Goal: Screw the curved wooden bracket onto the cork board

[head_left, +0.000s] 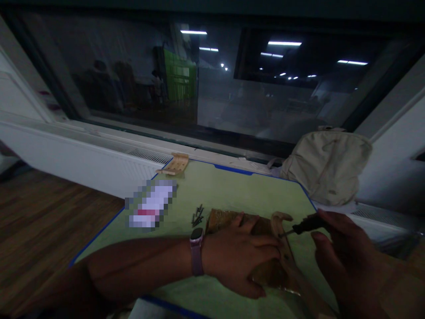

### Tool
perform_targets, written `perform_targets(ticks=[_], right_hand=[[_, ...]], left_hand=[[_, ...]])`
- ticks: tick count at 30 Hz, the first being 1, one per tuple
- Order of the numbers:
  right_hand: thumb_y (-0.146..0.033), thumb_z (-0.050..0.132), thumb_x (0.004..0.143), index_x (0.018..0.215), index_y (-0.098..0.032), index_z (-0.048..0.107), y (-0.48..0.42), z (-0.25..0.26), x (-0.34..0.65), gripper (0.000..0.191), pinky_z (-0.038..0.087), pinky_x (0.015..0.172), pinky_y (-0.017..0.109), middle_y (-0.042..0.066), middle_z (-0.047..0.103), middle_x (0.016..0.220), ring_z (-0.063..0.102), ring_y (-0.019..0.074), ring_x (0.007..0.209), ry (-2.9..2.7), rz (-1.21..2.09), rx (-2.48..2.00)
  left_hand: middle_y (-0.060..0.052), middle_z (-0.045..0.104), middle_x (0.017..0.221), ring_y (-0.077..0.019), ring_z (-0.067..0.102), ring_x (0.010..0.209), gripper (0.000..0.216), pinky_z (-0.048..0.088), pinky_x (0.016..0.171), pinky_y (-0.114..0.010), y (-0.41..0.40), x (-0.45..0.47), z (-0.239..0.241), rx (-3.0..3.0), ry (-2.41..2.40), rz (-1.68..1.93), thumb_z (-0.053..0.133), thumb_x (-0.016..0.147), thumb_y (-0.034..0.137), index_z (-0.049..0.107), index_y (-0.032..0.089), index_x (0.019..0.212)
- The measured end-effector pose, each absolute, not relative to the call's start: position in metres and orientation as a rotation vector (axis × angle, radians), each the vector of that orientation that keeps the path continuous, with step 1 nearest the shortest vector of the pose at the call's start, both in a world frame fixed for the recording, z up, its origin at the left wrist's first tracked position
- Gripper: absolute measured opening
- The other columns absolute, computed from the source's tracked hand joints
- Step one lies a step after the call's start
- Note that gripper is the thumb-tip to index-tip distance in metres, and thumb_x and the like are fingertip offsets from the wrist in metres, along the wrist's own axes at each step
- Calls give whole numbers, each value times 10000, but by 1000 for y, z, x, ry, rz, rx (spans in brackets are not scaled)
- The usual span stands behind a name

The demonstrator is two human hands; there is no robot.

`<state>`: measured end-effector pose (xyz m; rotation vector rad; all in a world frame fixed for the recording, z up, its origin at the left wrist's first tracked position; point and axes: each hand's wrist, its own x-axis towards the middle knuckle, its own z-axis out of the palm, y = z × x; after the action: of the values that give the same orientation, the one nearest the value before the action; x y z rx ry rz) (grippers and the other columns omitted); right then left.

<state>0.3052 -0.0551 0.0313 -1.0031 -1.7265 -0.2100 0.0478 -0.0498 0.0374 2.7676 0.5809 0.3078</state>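
Observation:
My left hand (241, 252), with a watch on its wrist, lies flat with fingers spread on a brown board (219, 217) that looks wrapped in clear film. Its fingertips touch a pale, curved wooden piece (276, 223) at the board's right edge. In my right hand (345, 248) is a screwdriver (307, 224) with a black handle. The screwdriver's shaft points left, its tip at the wooden piece; whether it sits in a screw is too dark to tell. Several dark screws (198, 215) lie loose left of the board.
All this rests on a green table (219, 186) with blue edging. Another wooden piece (177, 164) sits at its far left corner, near a pixelated flat object (154, 204). A beige backpack (328, 164) leans at the back right. Behind are a radiator (83, 155) and a window (215, 88).

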Motion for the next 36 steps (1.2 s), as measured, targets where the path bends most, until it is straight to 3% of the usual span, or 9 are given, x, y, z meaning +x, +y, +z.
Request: perform_targets(ticks=[3, 6, 12, 19, 21, 24, 27, 31, 36], right_hand=[[-292, 528, 1043, 1428, -265, 640, -59, 32, 302, 401, 599, 930, 481, 128, 757, 1273, 724, 307, 1180, -1910, -153, -904], [-204, 508, 1042, 1506, -285, 575, -63, 33, 296, 476, 608, 999, 448, 104, 740, 1366, 702, 271, 1276, -1995, -29, -826], [-113, 624, 986, 1364, -321, 667, -64, 30, 289, 434, 648, 941, 299, 37, 806, 1192, 783, 179, 1103, -1850, 133, -839], [-345, 863, 831, 1083, -271, 736, -51, 23, 300, 292, 650, 741, 293, 28, 750, 962, 765, 183, 826, -1482, 73, -1051], [-393, 852, 838, 1101, -274, 742, -49, 22, 303, 309, 651, 745, 324, 41, 751, 974, 760, 201, 838, -1503, 28, -1067], [-431, 717, 958, 1268, -286, 716, -52, 25, 300, 343, 670, 819, 363, 78, 778, 1095, 784, 223, 947, -1588, 54, -1053], [-344, 608, 1040, 1375, -304, 664, -57, 31, 290, 342, 668, 924, 384, 80, 789, 1219, 801, 215, 1050, -1638, 194, -1010], [-253, 645, 1020, 1299, -323, 701, -54, 36, 281, 293, 676, 875, 352, 40, 819, 1105, 819, 189, 956, -1593, 287, -894], [-236, 800, 885, 1156, -296, 707, -40, 31, 287, 293, 638, 732, 304, 8, 743, 981, 743, 160, 819, -1459, 241, -856]], left_hand=[[-28, 492, 1642, -520, 361, 1496, 774, 285, 1202, -754, -51, 48, 39, 2769, 594, 276, 796, 863, 525, 514, 236, 1523], [-34, 493, 1641, -538, 339, 1501, 773, 272, 1200, -773, -51, 48, 40, 2772, 599, 278, 782, 878, 518, 505, 211, 1531], [-54, 509, 1627, -543, 364, 1480, 789, 291, 1169, -803, -51, 48, 39, 2772, 566, 301, 800, 867, 502, 509, 196, 1533], [-48, 527, 1609, -512, 385, 1467, 752, 323, 1159, -779, -51, 47, 41, 2790, 559, 285, 795, 870, 510, 534, 189, 1498], [-45, 508, 1626, -527, 361, 1480, 759, 300, 1172, -783, -51, 47, 41, 2790, 565, 276, 791, 876, 509, 522, 194, 1513], [-57, 495, 1634, -533, 385, 1461, 769, 291, 1170, -790, -50, 47, 40, 2789, 561, 278, 784, 881, 519, 516, 186, 1519], [-67, 504, 1625, -533, 373, 1467, 733, 306, 1147, -801, -50, 47, 39, 2790, 560, 299, 785, 878, 512, 535, 190, 1487], [-67, 520, 1610, -524, 375, 1466, 713, 302, 1169, -773, -50, 46, 35, 2777, 574, 323, 800, 849, 511, 556, 208, 1447], [-24, 449, 1666, -524, 288, 1525, 754, 216, 1229, -767, -52, 45, 37, 2723, 617, 249, 831, 831, 463, 521, 245, 1483]])
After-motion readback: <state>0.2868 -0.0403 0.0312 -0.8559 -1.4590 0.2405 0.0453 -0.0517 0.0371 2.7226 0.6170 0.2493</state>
